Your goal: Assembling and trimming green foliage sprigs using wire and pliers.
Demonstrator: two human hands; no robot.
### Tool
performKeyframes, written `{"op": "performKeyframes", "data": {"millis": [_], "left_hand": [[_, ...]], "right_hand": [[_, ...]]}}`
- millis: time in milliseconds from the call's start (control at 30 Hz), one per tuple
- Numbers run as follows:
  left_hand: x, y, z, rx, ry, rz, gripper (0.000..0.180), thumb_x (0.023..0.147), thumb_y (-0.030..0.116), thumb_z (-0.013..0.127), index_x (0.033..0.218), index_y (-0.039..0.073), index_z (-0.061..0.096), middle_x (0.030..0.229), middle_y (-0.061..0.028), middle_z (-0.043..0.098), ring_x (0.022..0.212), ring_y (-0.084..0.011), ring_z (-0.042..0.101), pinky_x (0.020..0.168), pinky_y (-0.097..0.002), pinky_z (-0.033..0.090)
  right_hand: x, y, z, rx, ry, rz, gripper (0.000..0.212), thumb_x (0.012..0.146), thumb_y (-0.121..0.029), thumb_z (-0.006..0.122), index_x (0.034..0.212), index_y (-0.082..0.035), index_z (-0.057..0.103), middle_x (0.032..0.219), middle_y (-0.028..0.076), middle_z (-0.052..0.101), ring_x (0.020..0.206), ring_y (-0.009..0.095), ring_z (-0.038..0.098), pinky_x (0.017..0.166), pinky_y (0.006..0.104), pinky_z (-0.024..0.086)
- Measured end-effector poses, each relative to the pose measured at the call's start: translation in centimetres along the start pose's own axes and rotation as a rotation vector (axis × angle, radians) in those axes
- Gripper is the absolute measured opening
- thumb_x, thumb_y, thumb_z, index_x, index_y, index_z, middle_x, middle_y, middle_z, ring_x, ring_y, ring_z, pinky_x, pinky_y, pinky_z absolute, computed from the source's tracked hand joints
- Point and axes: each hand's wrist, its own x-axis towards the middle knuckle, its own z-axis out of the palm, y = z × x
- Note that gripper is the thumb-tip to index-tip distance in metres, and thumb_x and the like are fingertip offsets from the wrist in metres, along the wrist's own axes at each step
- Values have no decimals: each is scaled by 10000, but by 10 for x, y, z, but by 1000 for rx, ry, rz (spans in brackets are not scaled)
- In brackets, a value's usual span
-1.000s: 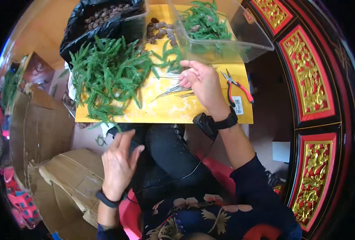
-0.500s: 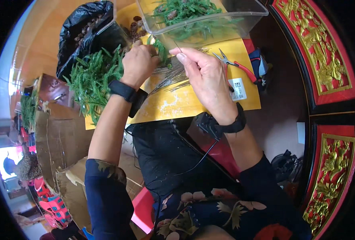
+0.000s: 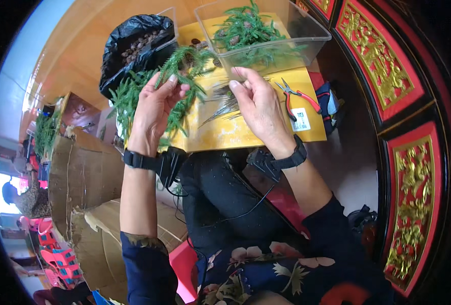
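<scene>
My left hand (image 3: pixel 154 104) pinches a green artificial pine sprig (image 3: pixel 177 63) between thumb and fingers, its needled branches fanning above the hand. A brown pine cone (image 3: pixel 188 61) shows among those branches; whether it is fixed to them I cannot tell. Opposite, my right hand (image 3: pixel 261 104) has its thumb and forefinger curled toward each other around a thin wire that hardly shows against the background. Loose dark wires (image 3: pixel 224 104) lie on the yellow board (image 3: pixel 225 134) between my hands. More green sprigs (image 3: pixel 126 101) are heaped beside and under my left hand.
A black plastic bag (image 3: pixel 114 56) of pine cones (image 3: pixel 141 46) stands at the far left. Behind my right hand is a clear bin (image 3: pixel 307 40) holding finished-looking sprigs with cones (image 3: pixel 248 33). Red-handled pliers (image 3: pixel 307 99) lie at the right, near a white label (image 3: pixel 300 121).
My left hand has drawn back from beside the cones and now lifts a pine sprig. The right hand stays raised, fingers curled; its wire was plainer before. The view has shifted slightly.
</scene>
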Motion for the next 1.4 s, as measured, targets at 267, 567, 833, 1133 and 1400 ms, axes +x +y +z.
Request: {"op": "performKeyframes", "data": {"millis": [267, 567, 833, 1133, 1400], "left_hand": [[-104, 12, 3, -154, -183, 52, 212, 902, 109, 566, 1090, 12, 578, 933, -50, 639, 769, -97, 594, 703, -221, 488], [-212, 5, 33, -352, 56, 51, 195, 886, 120, 603, 1051, 17, 601, 880, -18, 637, 717, -72, 570, 664, -212, 470], [-250, -19, 19, -286, 207, 159, 132, 883, 144, 619, 963, 39, 619, 819, 11, 620, 626, -39, 485, 580, -196, 402], [-276, -18, -8, -337, 308, 207, 122, 905, 143, 583, 983, 55, 616, 823, 26, 621, 585, -4, 431, 526, -152, 340], [-278, -25, -6, -410, 362, 199, 139, 903, 137, 582, 1012, 52, 601, 841, 14, 629, 612, 4, 479, 526, -133, 374]], "right_hand": [[-35, -70, -27, 607, -348, 257, 270, 904, -235, 598, 1039, -1, 612, 780, -39, 604, 535, -11, 381, 465, 156, 320], [-110, -92, -36, 948, -327, 514, 240, 897, -241, 608, 1021, -38, 643, 772, -54, 603, 478, -34, 307, 404, 137, 211], [-150, -110, -30, 885, -413, 523, 272, 896, -254, 612, 1055, -35, 639, 631, -109, 429, 471, -30, 267, 408, 144, 196], [-155, -125, -37, 961, -491, 554, 318, 917, -287, 572, 1101, -28, 601, 618, -116, 311, 477, -23, 244, 413, 143, 188], [-159, -129, -38, 823, -526, 355, 289, 900, -265, 598, 1052, -21, 623, 647, -94, 417, 481, -27, 282, 411, 145, 204]]}}
